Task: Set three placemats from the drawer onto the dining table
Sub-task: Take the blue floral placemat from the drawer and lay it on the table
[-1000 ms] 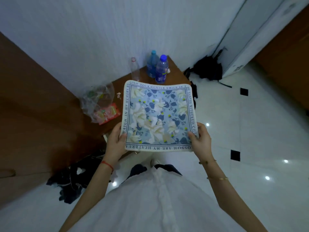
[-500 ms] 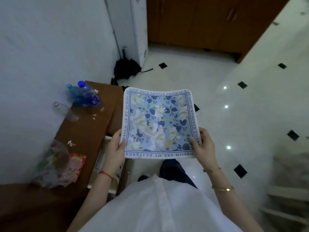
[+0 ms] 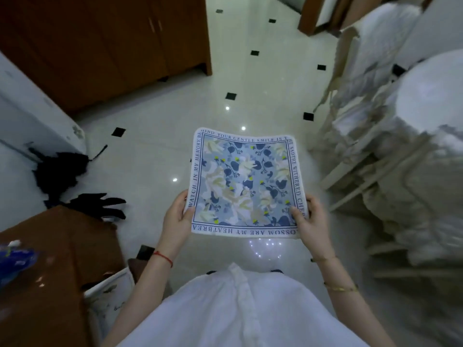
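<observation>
Glossy white floor tiles with small black insets (image 3: 230,96) stretch ahead. Held flat above them is a square fabric placemat with blue flowers and a lettered border (image 3: 244,184); left hand (image 3: 176,219) and right hand (image 3: 309,221) pinch its near corners, thumbs on top. Best carried level and taut, so the far edge does not droop before it reaches the white-draped furniture (image 3: 413,136) on the right.

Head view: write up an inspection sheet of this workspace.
Surface: glossy tiled floor; dining table not clearly seen.
Job's things: floral placemat held flat over the floor.
Clutter: black items on the floor at left; wooden side table.
Hands: left hand grips the placemat's left edge, right hand the right.
Cables: nothing seen.
Surroundings: wooden cabinet; white covered chairs at right.
</observation>
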`<state>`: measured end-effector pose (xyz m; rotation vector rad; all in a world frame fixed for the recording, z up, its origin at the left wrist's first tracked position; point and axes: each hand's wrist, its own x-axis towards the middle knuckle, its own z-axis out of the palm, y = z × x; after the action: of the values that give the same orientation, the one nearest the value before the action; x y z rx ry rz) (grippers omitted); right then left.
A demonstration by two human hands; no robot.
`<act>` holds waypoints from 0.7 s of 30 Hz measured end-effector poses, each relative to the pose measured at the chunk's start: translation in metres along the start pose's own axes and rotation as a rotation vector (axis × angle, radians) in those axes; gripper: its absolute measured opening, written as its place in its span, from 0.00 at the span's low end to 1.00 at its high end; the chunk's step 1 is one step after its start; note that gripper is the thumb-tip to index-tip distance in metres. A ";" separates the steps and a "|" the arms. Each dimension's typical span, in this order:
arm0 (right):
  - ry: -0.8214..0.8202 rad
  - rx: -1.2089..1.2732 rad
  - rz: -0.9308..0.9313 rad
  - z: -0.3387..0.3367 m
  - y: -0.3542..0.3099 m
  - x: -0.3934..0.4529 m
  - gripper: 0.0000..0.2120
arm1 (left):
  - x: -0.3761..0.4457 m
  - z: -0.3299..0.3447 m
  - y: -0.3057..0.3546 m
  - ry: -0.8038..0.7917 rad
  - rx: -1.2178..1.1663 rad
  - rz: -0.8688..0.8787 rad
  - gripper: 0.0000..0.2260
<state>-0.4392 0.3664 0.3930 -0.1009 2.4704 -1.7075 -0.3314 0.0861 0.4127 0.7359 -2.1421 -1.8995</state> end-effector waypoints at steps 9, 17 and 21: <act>0.349 -0.045 0.069 -0.171 0.034 0.011 0.15 | 0.042 0.190 0.041 -0.322 -0.023 0.071 0.19; 0.530 -0.040 0.120 -0.262 0.057 0.044 0.15 | 0.079 0.315 0.086 -0.492 -0.017 0.106 0.18; 0.618 -0.037 0.141 -0.293 0.073 0.071 0.14 | 0.111 0.373 0.097 -0.565 0.009 0.134 0.18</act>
<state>-0.5519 0.6536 0.4216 0.6809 2.8206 -1.8358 -0.6181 0.3666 0.4252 0.0389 -2.4248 -2.2143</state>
